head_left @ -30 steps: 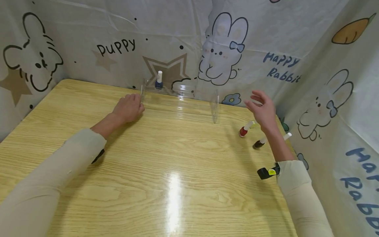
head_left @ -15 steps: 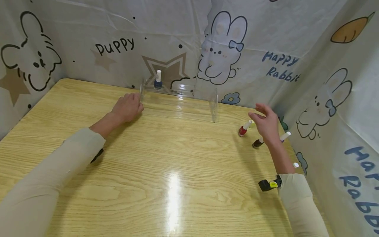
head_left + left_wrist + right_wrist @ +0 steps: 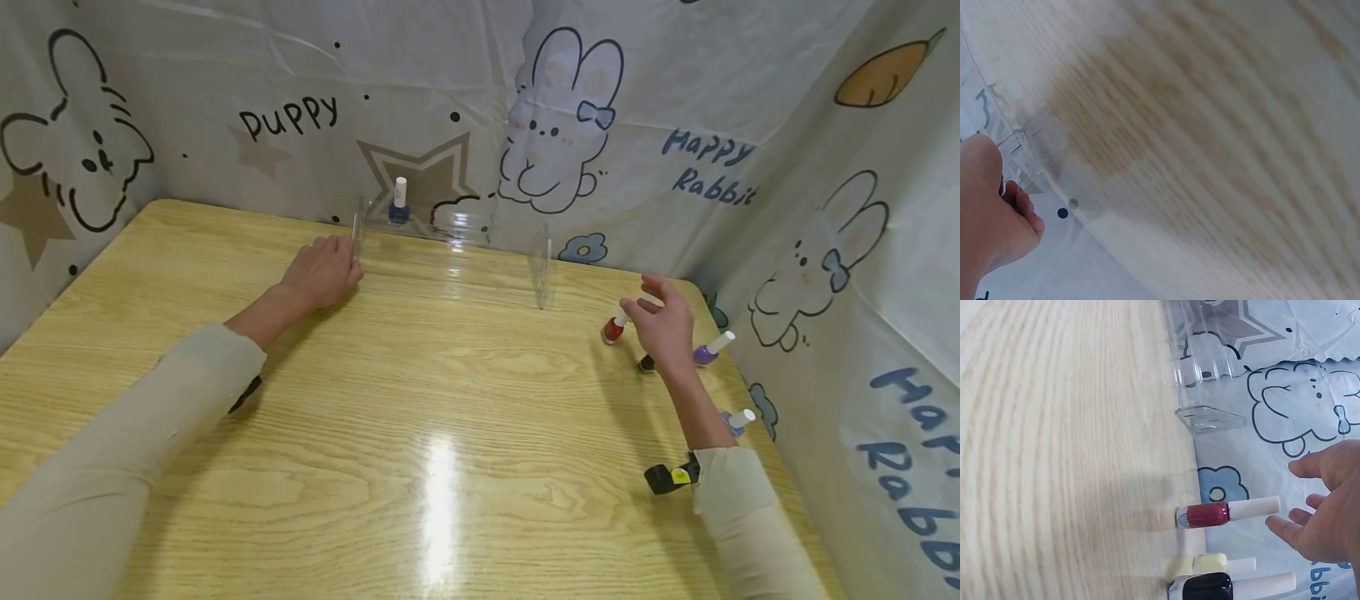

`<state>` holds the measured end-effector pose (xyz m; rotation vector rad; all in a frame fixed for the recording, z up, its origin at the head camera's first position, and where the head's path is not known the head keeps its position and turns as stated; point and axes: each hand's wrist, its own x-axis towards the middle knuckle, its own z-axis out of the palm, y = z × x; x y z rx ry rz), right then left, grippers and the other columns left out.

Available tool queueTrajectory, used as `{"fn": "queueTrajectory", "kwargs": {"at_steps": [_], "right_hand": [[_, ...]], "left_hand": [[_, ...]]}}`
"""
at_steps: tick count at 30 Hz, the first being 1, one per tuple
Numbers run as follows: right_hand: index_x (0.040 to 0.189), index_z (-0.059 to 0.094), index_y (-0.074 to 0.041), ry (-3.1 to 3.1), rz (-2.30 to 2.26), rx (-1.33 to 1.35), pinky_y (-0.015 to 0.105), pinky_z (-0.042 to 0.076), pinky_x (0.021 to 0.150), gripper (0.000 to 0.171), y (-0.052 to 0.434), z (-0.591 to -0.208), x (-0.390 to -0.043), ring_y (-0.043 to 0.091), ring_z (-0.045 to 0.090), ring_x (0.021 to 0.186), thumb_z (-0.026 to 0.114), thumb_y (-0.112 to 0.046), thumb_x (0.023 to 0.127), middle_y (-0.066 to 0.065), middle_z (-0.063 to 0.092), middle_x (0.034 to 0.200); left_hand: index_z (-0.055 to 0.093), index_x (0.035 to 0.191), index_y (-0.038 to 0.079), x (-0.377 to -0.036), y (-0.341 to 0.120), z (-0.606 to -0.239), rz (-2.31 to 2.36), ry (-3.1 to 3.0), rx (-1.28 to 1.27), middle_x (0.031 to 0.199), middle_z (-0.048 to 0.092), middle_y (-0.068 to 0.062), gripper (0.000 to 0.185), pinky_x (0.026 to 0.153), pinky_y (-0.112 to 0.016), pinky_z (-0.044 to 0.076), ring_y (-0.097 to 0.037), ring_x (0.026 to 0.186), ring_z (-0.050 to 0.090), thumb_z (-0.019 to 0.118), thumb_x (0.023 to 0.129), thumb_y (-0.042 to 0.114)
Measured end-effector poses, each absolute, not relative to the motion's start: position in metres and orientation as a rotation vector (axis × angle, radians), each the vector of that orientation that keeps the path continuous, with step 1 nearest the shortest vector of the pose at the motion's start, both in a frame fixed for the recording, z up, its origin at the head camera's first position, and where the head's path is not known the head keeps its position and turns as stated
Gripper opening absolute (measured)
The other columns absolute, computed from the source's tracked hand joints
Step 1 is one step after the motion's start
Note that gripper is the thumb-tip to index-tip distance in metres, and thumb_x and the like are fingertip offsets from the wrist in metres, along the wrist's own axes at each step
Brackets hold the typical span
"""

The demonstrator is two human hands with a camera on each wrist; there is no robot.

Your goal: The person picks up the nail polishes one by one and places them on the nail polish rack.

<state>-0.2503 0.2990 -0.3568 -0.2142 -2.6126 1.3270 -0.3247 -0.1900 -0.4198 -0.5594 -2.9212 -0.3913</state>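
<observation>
My left hand [image 3: 322, 271] grips the left end panel of a clear acrylic rack [image 3: 542, 267] at the back of the table. In the left wrist view its curled fingers [image 3: 1022, 203] lie against the clear plastic. A navy nail polish bottle [image 3: 399, 212] with a white cap stands upright on the rack's left part. My right hand [image 3: 667, 329] hovers with relaxed, parted fingers over the bottles at the right. Closest to its fingertips is the white cap of a red nail polish bottle [image 3: 1210, 514]; the hand holds nothing.
Near the red bottle stand a pale yellow nail polish bottle [image 3: 1213, 562] and a blackish one [image 3: 1204, 587]. A purple bottle [image 3: 705, 356] and a lavender bottle [image 3: 735, 422] stand along the right table edge. Printed cloth [image 3: 442, 67] hangs behind the table [image 3: 337, 467].
My right hand has come down and slightly back toward the red bottle's cap, uncovering the purple and lavender bottles. The left hand stays on the rack.
</observation>
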Motion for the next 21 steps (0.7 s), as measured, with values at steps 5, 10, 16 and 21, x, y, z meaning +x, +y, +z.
{"fn": "queueTrajectory", "kwargs": {"at_steps": [5,10,16,21], "right_hand": [[0.149,0.041,-0.005,-2.625,1.304,-0.213,0.047,0.044,0.100,0.059,0.298,-0.364,-0.250,0.036,0.051,0.129,0.065,-0.017,0.097,0.019,0.046,0.146],[0.148,0.041,-0.002,-2.621,1.304,-0.221,0.046,0.045,0.099,0.060,0.297,-0.374,-0.250,0.038,0.054,0.125,0.066,-0.011,0.095,0.021,0.048,0.143],[0.145,0.041,0.001,-2.634,1.305,-0.240,0.045,0.047,0.097,0.059,0.298,-0.387,-0.251,0.038,0.058,0.121,0.067,-0.007,0.094,0.023,0.050,0.140],[0.144,0.043,0.001,-2.666,1.250,-0.241,0.040,0.049,0.092,0.056,0.298,-0.396,-0.250,0.036,0.061,0.117,0.066,-0.009,0.094,0.024,0.052,0.136]], "left_hand": [[0.042,0.090,-0.001,-0.325,-0.190,-0.419,-0.389,-2.936,-0.553,0.083,0.048,-0.018,0.020,0.064,-0.047,0.039,-0.035,0.074,0.046,0.038,0.101,0.015],[0.041,0.091,-0.001,-0.325,-0.190,-0.419,-0.366,-2.950,-0.555,0.084,0.047,-0.018,0.021,0.065,-0.046,0.039,-0.035,0.074,0.046,0.036,0.102,0.016],[0.041,0.091,-0.001,-0.324,-0.190,-0.417,-0.360,-2.962,-0.556,0.085,0.047,-0.018,0.021,0.065,-0.046,0.039,-0.035,0.075,0.045,0.035,0.102,0.016],[0.041,0.092,-0.002,-0.324,-0.190,-0.417,-0.359,-2.959,-0.557,0.086,0.048,-0.019,0.021,0.066,-0.047,0.039,-0.036,0.076,0.046,0.036,0.102,0.016]]}}
